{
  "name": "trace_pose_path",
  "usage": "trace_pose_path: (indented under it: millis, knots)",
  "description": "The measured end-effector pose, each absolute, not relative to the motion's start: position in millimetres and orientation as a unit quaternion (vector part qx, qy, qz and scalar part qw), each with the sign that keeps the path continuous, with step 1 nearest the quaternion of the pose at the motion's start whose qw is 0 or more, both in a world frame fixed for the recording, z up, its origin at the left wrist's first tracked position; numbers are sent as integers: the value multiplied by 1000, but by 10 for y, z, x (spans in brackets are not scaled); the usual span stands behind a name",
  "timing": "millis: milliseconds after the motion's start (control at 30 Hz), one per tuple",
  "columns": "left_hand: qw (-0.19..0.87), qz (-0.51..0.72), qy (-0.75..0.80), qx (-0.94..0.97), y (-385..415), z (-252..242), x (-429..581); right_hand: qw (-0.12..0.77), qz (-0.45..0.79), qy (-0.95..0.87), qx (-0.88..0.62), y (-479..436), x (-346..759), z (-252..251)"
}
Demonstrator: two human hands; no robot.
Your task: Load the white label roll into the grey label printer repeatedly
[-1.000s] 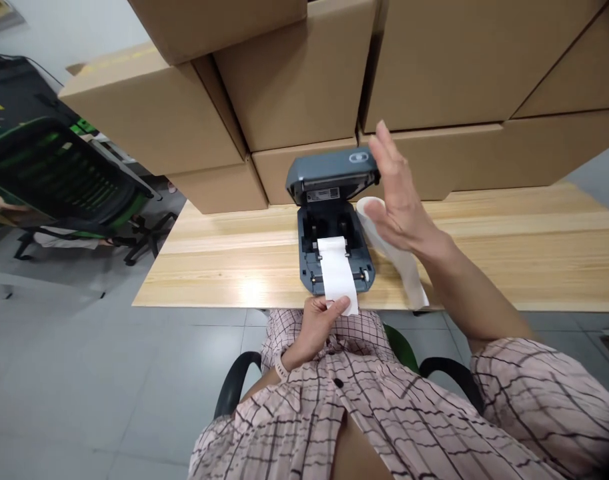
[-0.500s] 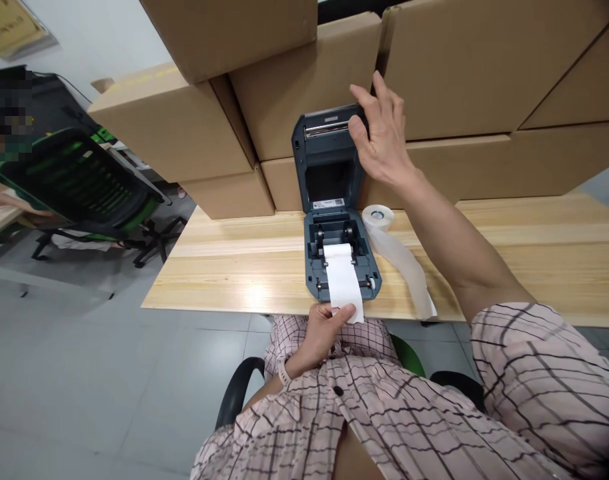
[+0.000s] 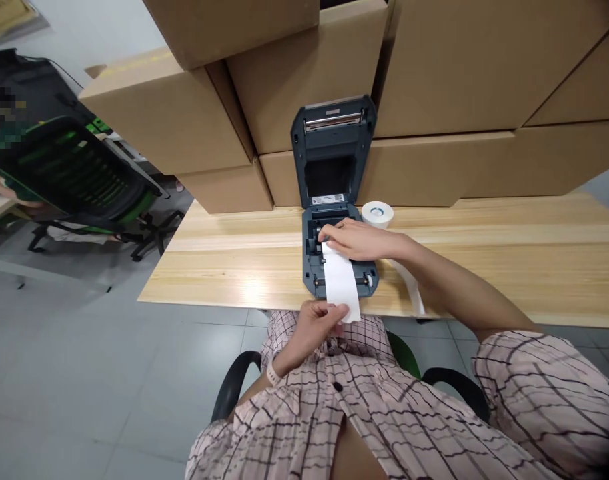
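A dark grey label printer (image 3: 309, 273) sits at the table's front edge, its lid (image 3: 298, 157) raised. A white paper strip (image 3: 340, 277) runs from the inside of the printer out over its front. My left hand (image 3: 319, 323) pinches the strip's free end, thumb on top. My right hand (image 3: 361, 239) lies palm down over the roll compartment. Its fingers are stretched out and slightly bent, reaching the inner end of the strip and the left roll holder. It covers most of the compartment. Just right of the printer stands a roll of white labels (image 3: 377, 213), its loose tail partly hidden under my right forearm.
Several cardboard boxes (image 3: 444, 73) are stacked along the back of the wooden table (image 3: 214, 267), close behind the printer lid. At the left are a black and green office chair (image 3: 74, 173) and a person, partly in view, by another table.
My right hand has left the raised lid and moved down into the printer over the inner end of the strip. My left hand still pinches the strip's front end.
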State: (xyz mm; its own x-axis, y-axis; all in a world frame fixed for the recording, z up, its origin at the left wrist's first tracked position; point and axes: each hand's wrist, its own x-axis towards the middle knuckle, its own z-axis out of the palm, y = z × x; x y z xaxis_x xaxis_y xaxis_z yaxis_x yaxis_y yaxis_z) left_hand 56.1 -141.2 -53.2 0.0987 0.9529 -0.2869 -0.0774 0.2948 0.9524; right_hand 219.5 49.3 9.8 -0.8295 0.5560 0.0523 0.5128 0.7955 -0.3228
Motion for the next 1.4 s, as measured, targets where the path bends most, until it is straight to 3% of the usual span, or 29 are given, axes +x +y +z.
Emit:
trace_pose_path:
  millis: [67, 167, 233, 300, 400, 667, 833, 933, 1000, 1133, 1200, 1267, 1400]
  knots:
    - [567, 429, 531, 461, -1420, -415, 347, 74, 166, -950, -254, 526, 2213, 70]
    - [349, 586, 572, 456, -1213, -236, 69, 65, 177, -953, -238, 567, 2233, 84]
    - [244, 608, 582, 482, -913, -174, -14, 60, 177, -954, -233, 584, 2242, 94]
    - [261, 553, 584, 533, -552, -190, -18, 64, 184, -954, -228, 599, 2252, 95]
    - [387, 458, 561, 571, -108, -322, 34, 64, 210, -952, -212, 616, 2278, 93]
    - [453, 445, 500, 589, 30, -451, 3, 63, 250, -946, -198, 660, 2293, 112]
    - [518, 406, 448, 605, 69, -368, -106, 89, 375, -907, -171, 606, 2467, 323]
    - [503, 422, 448, 607, 73, -394, -136, 183, 466, -848, -173, 474, 2848, 432]
    - [486, 446, 450, 602, 57, -435, -123, 293, 495, -804, -152, 349, 3218, 410]
    - [473, 466, 453, 596, 23, -501, -61, 506, 439, -719, -185, 114, 4037, 157]
    - [471, 464, 455, 596, 16, -515, -44, 497, 427, -698, -291, 59, 4340, -8]
    - [468, 463, 458, 597, 15, -520, -41, 425, 444, -686, -390, 60, 4479, -173]
    - [466, 458, 461, 600, 15, -500, -42, 342, 540, -625, -448, 168, 4316, -498]
